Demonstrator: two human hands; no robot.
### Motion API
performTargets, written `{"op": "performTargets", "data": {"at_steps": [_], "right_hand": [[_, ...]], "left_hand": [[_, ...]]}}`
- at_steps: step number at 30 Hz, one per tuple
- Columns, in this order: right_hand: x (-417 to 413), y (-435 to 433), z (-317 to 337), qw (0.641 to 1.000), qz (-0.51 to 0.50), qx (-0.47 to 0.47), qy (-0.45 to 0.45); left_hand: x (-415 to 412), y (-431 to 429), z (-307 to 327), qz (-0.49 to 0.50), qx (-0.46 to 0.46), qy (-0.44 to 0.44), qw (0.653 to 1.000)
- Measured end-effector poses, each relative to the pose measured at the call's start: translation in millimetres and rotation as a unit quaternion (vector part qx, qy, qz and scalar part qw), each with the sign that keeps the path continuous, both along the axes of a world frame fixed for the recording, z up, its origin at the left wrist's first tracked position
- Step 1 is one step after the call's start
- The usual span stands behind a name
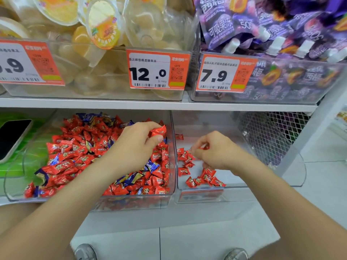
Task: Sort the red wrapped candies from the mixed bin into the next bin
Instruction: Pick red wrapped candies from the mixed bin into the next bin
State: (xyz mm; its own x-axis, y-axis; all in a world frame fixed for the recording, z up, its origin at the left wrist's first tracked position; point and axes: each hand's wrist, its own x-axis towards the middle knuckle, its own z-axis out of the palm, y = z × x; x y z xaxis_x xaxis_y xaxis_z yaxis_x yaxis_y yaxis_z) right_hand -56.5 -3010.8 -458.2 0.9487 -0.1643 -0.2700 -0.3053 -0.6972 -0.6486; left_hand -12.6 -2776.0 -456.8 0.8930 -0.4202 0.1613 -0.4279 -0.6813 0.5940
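A red candy (158,130) sat pinched between my left hand's (138,139) thumb and fingers, above the right end of the mixed bin (170,198) of red and blue sweets. My right hand (216,151) nipped another red candy (204,147) over the next bin (232,192), where a few red candies (205,178) lay.
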Motion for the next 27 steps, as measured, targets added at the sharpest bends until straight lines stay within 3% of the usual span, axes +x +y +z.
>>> {"op": "performTargets", "data": {"at_steps": [4, 10, 13, 15, 18, 21, 24, 27], "right_hand": [[2, -11, -2, 0.999, 0.009, -0.024, 0.027], [-4, -34, 4, 0.995, -0.003, -0.095, -0.020], [-14, -37, 3, 0.987, -0.012, -0.151, -0.054], [-18, -36, 0, 0.983, -0.013, -0.167, -0.079], [-23, -27, 3, 0.978, 0.008, -0.165, -0.124], [-25, -7, 9, 0.972, 0.040, -0.134, -0.191], [-25, 16, 12, 0.968, 0.069, -0.110, -0.215], [-23, 34, 9, 0.965, 0.089, -0.117, -0.217]], "left_hand": [[-13, -19, 12, -0.092, -0.008, -0.029, 0.995], [1, -62, 15, -0.180, 0.062, -0.091, 0.977], [9, -77, 5, -0.211, 0.098, -0.069, 0.970], [13, -76, -5, -0.200, 0.095, -0.095, 0.970], [11, -62, -10, -0.129, 0.015, -0.158, 0.979], [14, -34, -10, -0.024, -0.019, -0.103, 0.994], [23, -3, -13, -0.059, 0.116, 0.014, 0.991], [25, 10, -13, -0.161, 0.260, 0.065, 0.950]]}}
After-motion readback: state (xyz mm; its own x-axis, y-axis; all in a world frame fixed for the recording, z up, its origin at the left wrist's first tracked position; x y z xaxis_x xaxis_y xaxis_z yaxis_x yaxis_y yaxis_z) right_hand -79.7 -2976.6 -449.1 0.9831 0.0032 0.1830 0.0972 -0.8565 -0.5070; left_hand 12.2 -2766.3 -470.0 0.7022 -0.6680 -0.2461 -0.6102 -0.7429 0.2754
